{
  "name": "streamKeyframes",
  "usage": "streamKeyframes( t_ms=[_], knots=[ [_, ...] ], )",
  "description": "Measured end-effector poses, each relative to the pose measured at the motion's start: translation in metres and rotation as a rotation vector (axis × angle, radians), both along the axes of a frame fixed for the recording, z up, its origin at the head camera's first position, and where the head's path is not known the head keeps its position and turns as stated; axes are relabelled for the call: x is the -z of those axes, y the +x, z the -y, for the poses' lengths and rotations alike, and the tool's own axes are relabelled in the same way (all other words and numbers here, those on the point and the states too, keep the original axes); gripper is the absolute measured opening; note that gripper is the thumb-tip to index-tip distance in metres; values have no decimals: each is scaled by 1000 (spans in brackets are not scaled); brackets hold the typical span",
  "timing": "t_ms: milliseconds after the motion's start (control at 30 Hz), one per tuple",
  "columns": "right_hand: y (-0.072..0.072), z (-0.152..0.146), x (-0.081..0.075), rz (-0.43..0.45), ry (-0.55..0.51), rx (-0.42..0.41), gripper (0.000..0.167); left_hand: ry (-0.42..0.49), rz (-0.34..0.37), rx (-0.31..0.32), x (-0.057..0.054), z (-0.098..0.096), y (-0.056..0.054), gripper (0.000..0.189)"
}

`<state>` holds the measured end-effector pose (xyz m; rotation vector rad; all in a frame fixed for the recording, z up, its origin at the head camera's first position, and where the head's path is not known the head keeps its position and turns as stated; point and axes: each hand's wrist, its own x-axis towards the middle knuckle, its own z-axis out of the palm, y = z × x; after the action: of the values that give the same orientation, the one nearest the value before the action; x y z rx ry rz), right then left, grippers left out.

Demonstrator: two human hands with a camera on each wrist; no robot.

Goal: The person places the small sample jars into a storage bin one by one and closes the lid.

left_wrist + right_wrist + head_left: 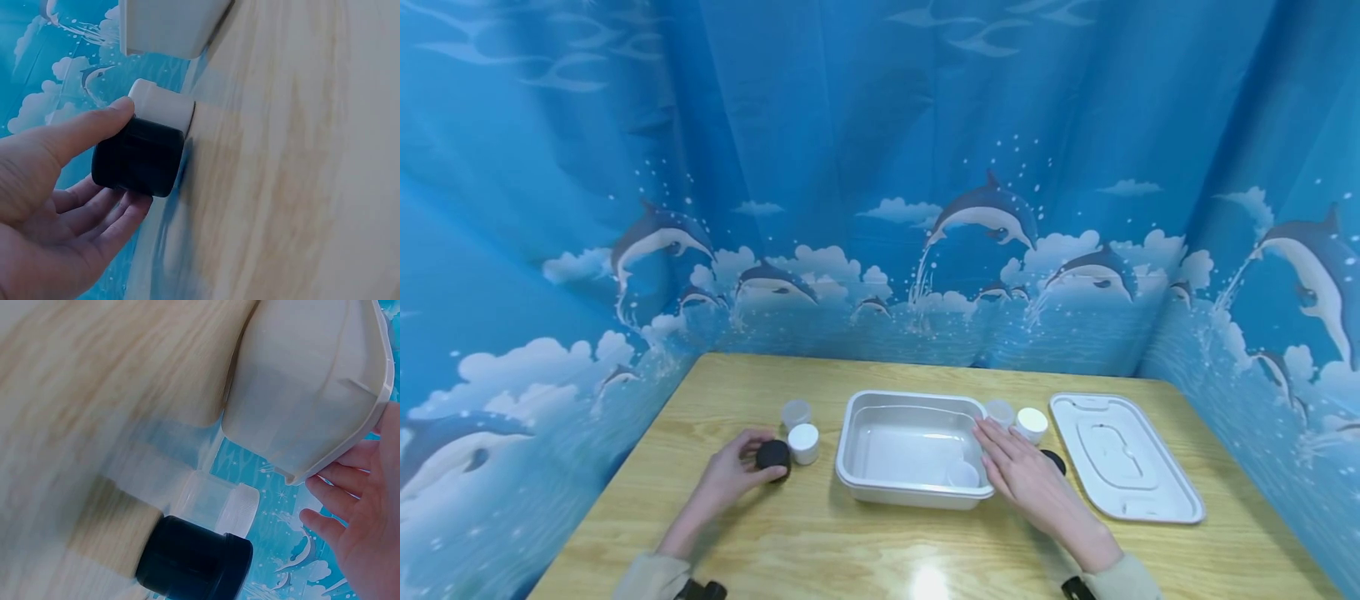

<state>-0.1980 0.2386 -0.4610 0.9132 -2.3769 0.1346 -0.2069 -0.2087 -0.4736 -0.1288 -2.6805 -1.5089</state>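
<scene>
In the head view, my left hand [737, 468] holds a small black jar [773, 460] between thumb and fingers, left of the white box. Just beyond it stand a white jar [803, 443] and a clear jar [796, 413]. The left wrist view shows the thumb along one side of the black jar [139, 157] and the fingers along the other. My right hand [1026, 475] rests its straight fingers on the right rim of the white box [917, 485]. A pale round thing [962, 475] lies in the box's near right corner.
Right of the box stand another clear jar [1000, 412], a white jar [1032, 423] and a black jar [1054, 461], partly hidden by the right hand. A white lid [1176, 487] lies at the table's right. A dolphin-print curtain [865, 167] surrounds the wooden table [820, 550].
</scene>
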Motion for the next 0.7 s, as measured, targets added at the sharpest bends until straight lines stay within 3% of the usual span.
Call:
streamKeyframes(
  t_ms=[200, 700],
  knots=[
    [0, 0, 1, 6, 8, 9, 43, 60, 0, -11, -6, 3, 0, 55],
    [0, 0, 1, 8, 2, 9, 43, 22, -44, 46, -44, -15, -3, 56]
  ],
)
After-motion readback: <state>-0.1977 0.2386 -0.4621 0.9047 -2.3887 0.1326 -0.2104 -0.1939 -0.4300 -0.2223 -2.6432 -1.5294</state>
